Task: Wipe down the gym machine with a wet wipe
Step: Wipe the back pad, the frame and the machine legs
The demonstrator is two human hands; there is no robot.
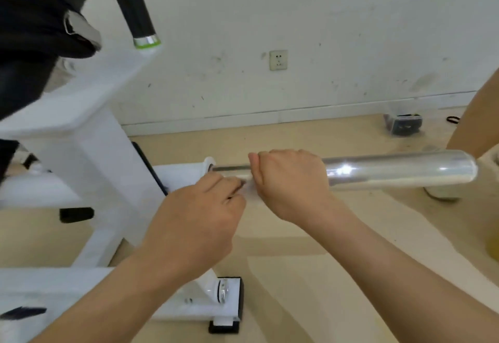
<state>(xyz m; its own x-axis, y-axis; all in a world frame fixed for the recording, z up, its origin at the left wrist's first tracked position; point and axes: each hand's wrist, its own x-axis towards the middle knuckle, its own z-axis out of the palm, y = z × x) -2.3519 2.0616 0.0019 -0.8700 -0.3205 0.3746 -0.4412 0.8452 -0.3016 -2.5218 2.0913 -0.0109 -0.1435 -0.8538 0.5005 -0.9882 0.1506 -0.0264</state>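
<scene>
The fingers [255,165] of the right hand [290,184] are curled right over the top of the chrome bar [391,171], knuckles up, gripping it about a third of the way along from the frame. The left hand [197,221] sits just beside it, nearly touching. Its fingers [231,184] are bunched together, and the tips pinch a small white patch, the wet wipe [249,190], which lies against the underside of the bar between the two hands. How much of the wipe is tucked under the right hand I can't tell, as the hand covers it.

The bar runs level across the room, left to right. Its near end goes into a white collar [208,165] on the gym machine [89,153], and its far end is rounded and free. The part to the right of the hands is bright with a glare spot on it.

The machine is white box tubing. One upright leans up to the left, a lower rail [54,288] runs along the floor [297,261] towards me, and there is a black foot cap [224,326] at its end. Up in the left corner are a black pad [32,26] and a black handle [132,5] tipped with a chrome and green ring.

Behind is a scuffed white wall with a socket [278,60], and a clear plastic box [402,125] sits on the floor against the skirting
</scene>
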